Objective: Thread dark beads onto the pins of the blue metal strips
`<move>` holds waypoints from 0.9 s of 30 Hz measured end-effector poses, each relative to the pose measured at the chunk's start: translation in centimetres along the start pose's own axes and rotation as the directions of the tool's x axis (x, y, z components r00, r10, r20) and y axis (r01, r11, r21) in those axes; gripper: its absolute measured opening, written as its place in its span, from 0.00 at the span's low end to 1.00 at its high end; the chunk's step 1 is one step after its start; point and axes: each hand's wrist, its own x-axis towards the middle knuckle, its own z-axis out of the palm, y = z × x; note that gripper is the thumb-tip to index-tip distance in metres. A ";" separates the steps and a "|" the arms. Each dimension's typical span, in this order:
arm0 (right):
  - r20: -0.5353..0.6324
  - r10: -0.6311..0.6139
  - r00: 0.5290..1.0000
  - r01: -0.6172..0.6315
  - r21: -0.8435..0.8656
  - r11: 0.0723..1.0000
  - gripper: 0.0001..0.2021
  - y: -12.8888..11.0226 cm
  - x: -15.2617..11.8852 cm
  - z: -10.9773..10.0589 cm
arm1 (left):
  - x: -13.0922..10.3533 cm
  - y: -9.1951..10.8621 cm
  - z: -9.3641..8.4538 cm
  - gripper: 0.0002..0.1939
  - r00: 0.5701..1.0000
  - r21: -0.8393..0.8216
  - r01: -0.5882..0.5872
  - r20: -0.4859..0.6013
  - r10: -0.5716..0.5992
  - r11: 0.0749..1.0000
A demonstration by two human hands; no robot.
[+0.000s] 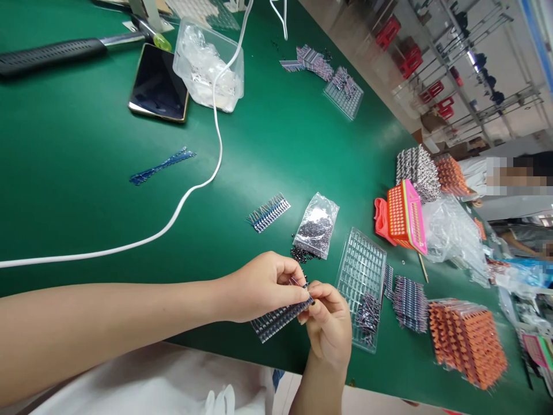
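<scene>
My left hand (274, 288) is closed on a dark panel of narrow circuit-board strips (279, 321), thumb on top, near the table's front edge. Thin pinkish wire leads show between its fingers. At the panel's right end, the fingertips of my right hand (330, 325) pinch a small dark part, mostly hidden by the fingers. Just beyond my hands, tiny black beads (305, 255) lie spilled by a clear plastic bag (318, 225) of the same beads. To the right of my right hand, a clear compartment tray (360, 276) holds a heap of small parts with leads (368, 314).
A blue strip with leads (269, 212) lies ahead. A white cable (218, 132) crosses the left side, near a phone (159, 83), a plastic tub (233, 95) and a hammer (56, 55). Rightward are orange stacks (466, 340) and a basket (404, 213). Other people sit beyond.
</scene>
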 end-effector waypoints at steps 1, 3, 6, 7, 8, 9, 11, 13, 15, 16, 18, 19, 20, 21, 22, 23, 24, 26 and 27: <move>0.000 -0.011 1.000 0.011 -0.008 1.000 0.09 0.0 0.0 0.0 | 0.0 0.0 0.0 0.06 1.000 0.010 0.002 0.001 -0.002 1.000; 0.014 -0.037 0.999 0.038 -0.032 0.999 0.08 0.0 0.0 -0.1 | 0.0 0.0 0.0 0.06 1.000 0.059 0.006 -0.008 -0.006 0.998; 0.063 -0.063 0.996 0.066 -0.051 0.996 0.06 0.0 0.0 -0.3 | -0.1 0.0 0.0 0.06 1.000 0.147 0.004 -0.015 -0.002 0.989; 0.077 -0.066 0.995 0.070 -0.053 0.996 0.05 0.0 0.0 -0.4 | -0.1 0.0 0.0 0.06 1.000 0.168 0.002 -0.015 0.001 0.986; 0.089 -0.066 0.994 0.071 -0.055 0.996 0.05 -0.1 0.0 -0.5 | -0.1 0.0 -0.1 0.06 1.000 0.184 -0.001 -0.014 0.004 0.983; 0.097 -0.066 0.993 0.072 -0.059 0.996 0.04 0.0 0.0 -0.5 | -0.1 0.0 -0.1 0.06 1.000 0.196 -0.003 -0.013 0.005 0.981; 0.102 -0.065 0.993 0.072 -0.072 0.995 0.04 0.0 0.0 -0.7 | -0.1 0.0 -0.1 0.07 1.000 0.214 -0.007 -0.013 0.010 0.977; 0.096 -0.066 0.993 0.074 -0.087 0.993 0.04 0.0 -0.1 -0.8 | 0.0 0.0 -0.1 0.07 1.000 0.223 -0.010 -0.013 0.013 0.975; 0.092 -0.065 0.994 0.074 -0.100 0.992 0.04 0.1 -0.1 -0.9 | 0.0 -0.1 -0.2 0.08 1.000 0.228 -0.008 -0.010 0.010 0.974; 0.090 -0.063 0.994 0.073 -0.105 0.992 0.04 0.1 -0.1 -0.9 | 0.1 -0.2 -0.2 0.08 1.000 0.229 -0.006 -0.009 0.009 0.973; 0.084 -0.060 0.995 0.069 -0.115 0.991 0.04 0.2 -0.1 -0.9 | 0.1 -0.3 -0.2 0.08 1.000 0.231 -0.006 -0.004 0.008 0.973; 0.080 -0.058 0.995 0.067 -0.118 0.991 0.05 0.2 -0.1 -1.0 | 0.1 -0.3 -0.3 0.08 1.000 0.234 -0.009 -0.003 0.010 0.972; 0.077 -0.057 0.995 0.066 -0.120 0.991 0.04 0.3 -0.1 -1.0 | 0.1 -0.3 -0.3 0.08 1.000 0.237 -0.012 -0.003 0.013 0.971; 0.077 -0.057 0.995 0.066 -0.119 0.991 0.04 0.3 -0.1 -1.0 | 0.1 -0.3 -0.3 0.08 1.000 0.238 -0.015 -0.001 0.016 0.971; 0.078 -0.059 0.995 0.068 -0.115 0.991 0.04 0.3 -0.1 -1.0 | 0.1 -0.4 -0.3 0.08 1.000 0.235 -0.016 0.003 0.016 0.972; 0.079 -0.060 0.995 0.068 -0.111 0.991 0.04 0.3 -0.1 -0.9 | 0.1 -0.4 -0.3 0.07 1.000 0.233 -0.015 0.006 0.014 0.972; 0.078 -0.060 0.995 0.068 -0.109 0.992 0.03 0.3 -0.1 -0.9 | 0.1 -0.4 -0.3 0.07 1.000 0.230 -0.012 0.009 0.010 0.973; 0.071 -0.056 0.996 0.063 -0.112 0.992 0.03 0.3 0.0 -0.9 | 0.1 -0.3 -0.3 0.07 1.000 0.233 -0.008 0.008 0.006 0.973; 0.068 -0.053 0.996 0.060 -0.115 0.992 0.04 0.3 0.0 -0.9 | 0.1 -0.3 -0.4 0.07 1.000 0.240 -0.010 0.009 0.008 0.971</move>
